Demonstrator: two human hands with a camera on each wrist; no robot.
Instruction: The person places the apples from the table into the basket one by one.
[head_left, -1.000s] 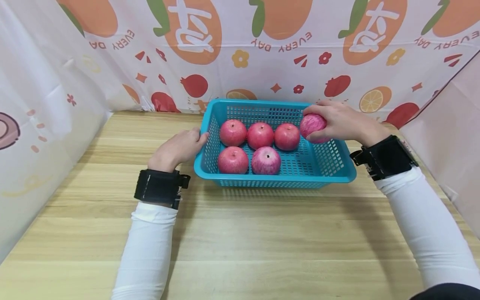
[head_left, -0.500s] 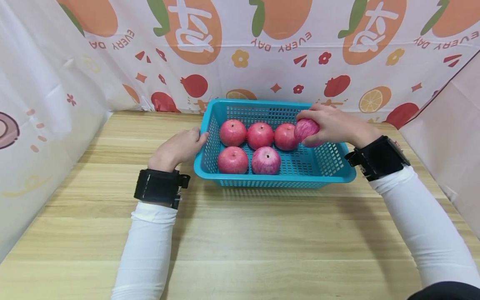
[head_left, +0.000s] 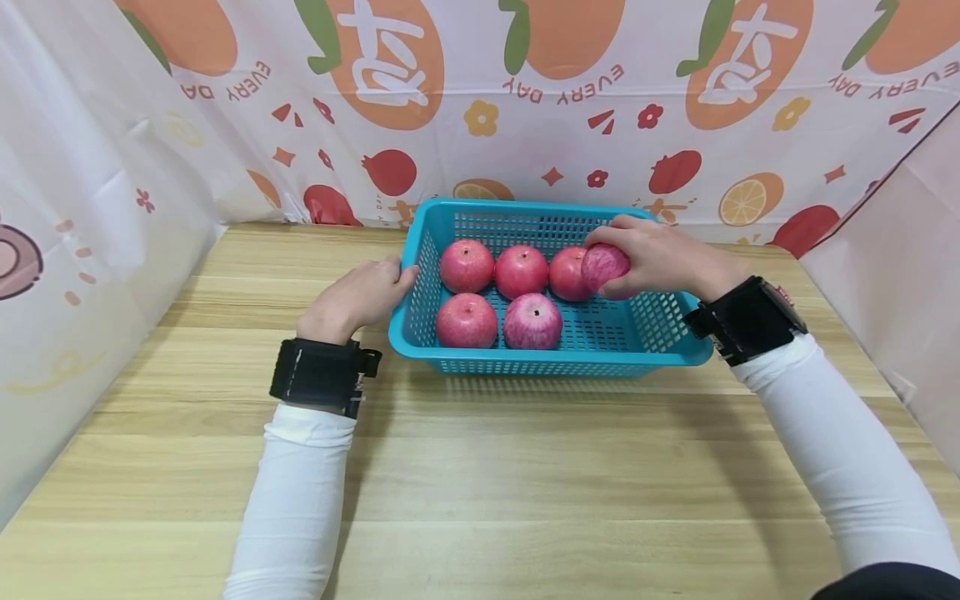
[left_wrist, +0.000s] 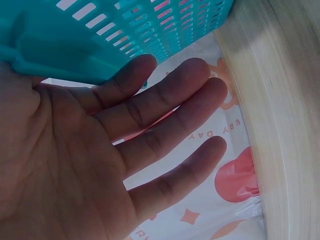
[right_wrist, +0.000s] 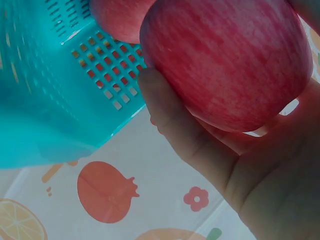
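A blue plastic basket with slotted walls stands on the table. My left hand holds its left rim, thumb over the edge; in the left wrist view the other fingers lie fairly straight outside the wall. My right hand grips a striped pinkish-red apple over the right half of the basket. In the right wrist view this apple sits between thumb and fingers. Close beside it is the rightmost apple of the back row, partly covered.
Inside the basket, a back-row apple and a middle one sit upright. In front are a red apple and a paler striped apple. Behind the basket hangs a fruit-printed cloth; below is the wooden table.
My right hand has moved left and slightly down with the apple, up to the rightmost back-row apple. The left hand, the basket and the other apples stay where they were.
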